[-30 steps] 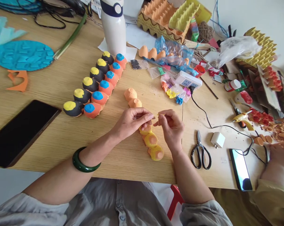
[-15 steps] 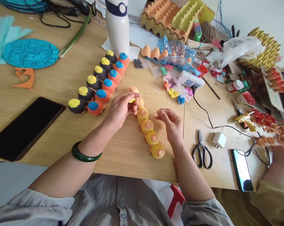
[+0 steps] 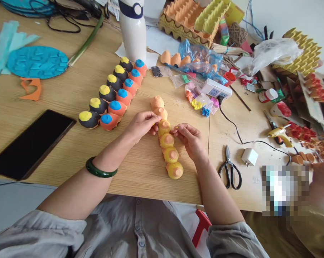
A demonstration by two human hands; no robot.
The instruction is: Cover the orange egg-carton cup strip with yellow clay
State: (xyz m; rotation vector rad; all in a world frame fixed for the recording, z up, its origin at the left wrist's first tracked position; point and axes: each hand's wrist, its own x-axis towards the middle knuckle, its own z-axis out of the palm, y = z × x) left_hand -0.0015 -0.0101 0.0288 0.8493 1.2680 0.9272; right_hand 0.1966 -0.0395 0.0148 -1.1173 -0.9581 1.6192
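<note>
Mostly, the strip (image 3: 167,140) looks yellow, its twelve-o'clock cup (image 3: 157,102) bare; right hand (image 3: 192,139) pinches a yellow bit (image 3: 177,127), left hand (image 3: 140,125) grip unclear.

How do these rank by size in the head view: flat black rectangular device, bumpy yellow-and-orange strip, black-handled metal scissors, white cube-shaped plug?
1. Black device
2. Bumpy strip
3. Scissors
4. White plug

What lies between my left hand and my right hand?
In the head view, the row of yellow-and-orange cups runs between the left hand and the right hand.
</note>
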